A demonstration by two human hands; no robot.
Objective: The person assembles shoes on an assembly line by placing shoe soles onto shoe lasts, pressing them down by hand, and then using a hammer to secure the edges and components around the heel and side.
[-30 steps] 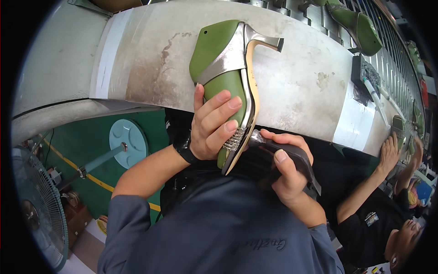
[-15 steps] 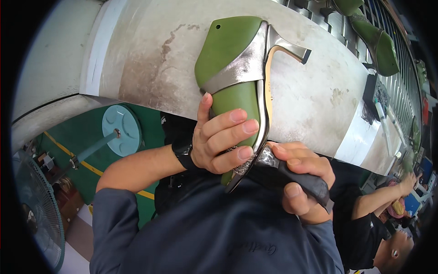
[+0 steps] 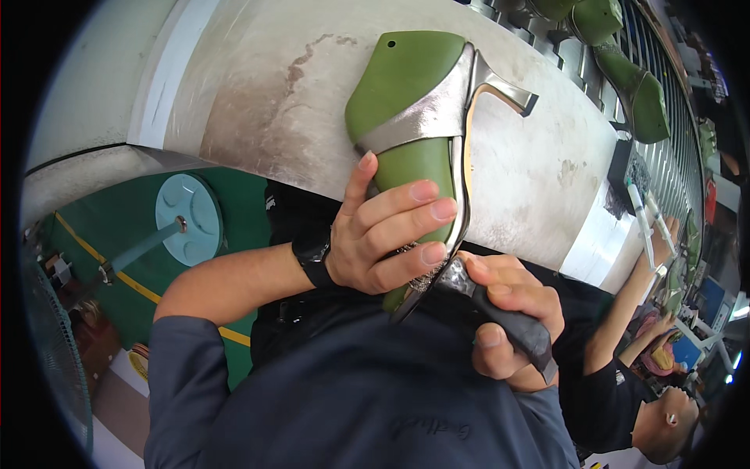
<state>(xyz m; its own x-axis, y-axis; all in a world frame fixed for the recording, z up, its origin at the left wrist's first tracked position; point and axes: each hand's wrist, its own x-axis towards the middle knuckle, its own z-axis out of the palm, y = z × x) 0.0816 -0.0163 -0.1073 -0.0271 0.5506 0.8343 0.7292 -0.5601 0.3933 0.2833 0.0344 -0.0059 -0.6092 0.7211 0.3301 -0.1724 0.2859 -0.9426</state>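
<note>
My left hand [image 3: 383, 238] is wrapped round a silver high-heeled shoe [image 3: 437, 109] mounted on a green shoe last [image 3: 418, 59]. The heel points up and to the right, the toe down toward my chest. A glittery band crosses the toe, partly hidden under my fingers. In my right hand [image 3: 516, 301] is a hand tool [image 3: 508, 316] with a dark wrapped handle and a shiny metal head. That metal end rests against or very near the sole edge by the toe; contact cannot be told for certain.
A worn metal-topped bench [image 3: 266, 125] spans the space ahead. More green lasts with shoes [image 3: 641, 94] sit on a slatted conveyor [image 3: 683, 148] at the right, by a dark block [image 3: 625, 168]. A co-worker [image 3: 625, 399] is at the right; a fan [image 3: 47, 352] and round blue stool [image 3: 187, 219] stand left.
The shoe and both hands have shifted slightly in view, keeping the same grip. The tool stays at the toe edge. The co-worker's arm now reaches up toward the conveyor.
</note>
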